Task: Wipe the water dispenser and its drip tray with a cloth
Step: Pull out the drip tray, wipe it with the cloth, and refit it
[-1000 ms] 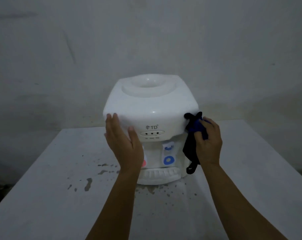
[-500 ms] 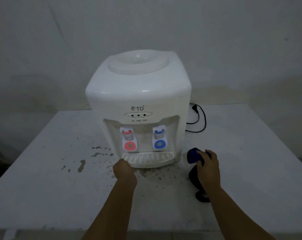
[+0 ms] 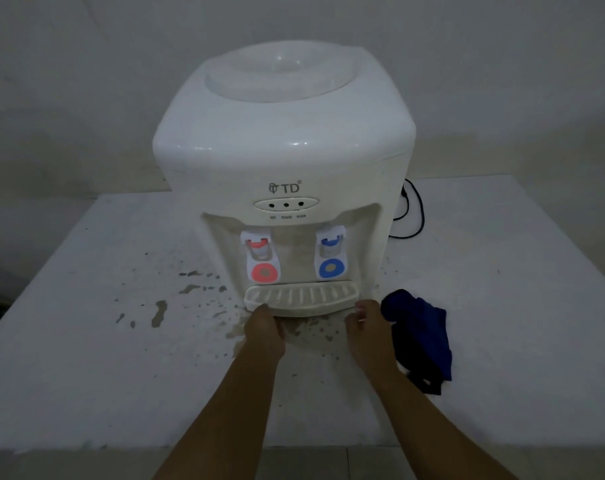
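At the white slotted plastic drip tray (image 3: 300,299), the left hand (image 3: 264,332) and right hand (image 3: 367,329) curl on its front edge, apparently to pull it out, the crumpled dark blue cloth (image 3: 419,336) lying unheld beside them.

The water dispenser (image 3: 283,161) front reads "TD"; below its lights, seemingly "HOT", "POWER", "WARM".

Dim, even light over a plain pale wall (image 3: 86,81) rising behind a white surface (image 3: 86,375) speckled with dark wet stains (image 3: 160,311), a black cord (image 3: 417,216) looping at its far right, a tiled floor (image 3: 311,464) visible below its near edge.
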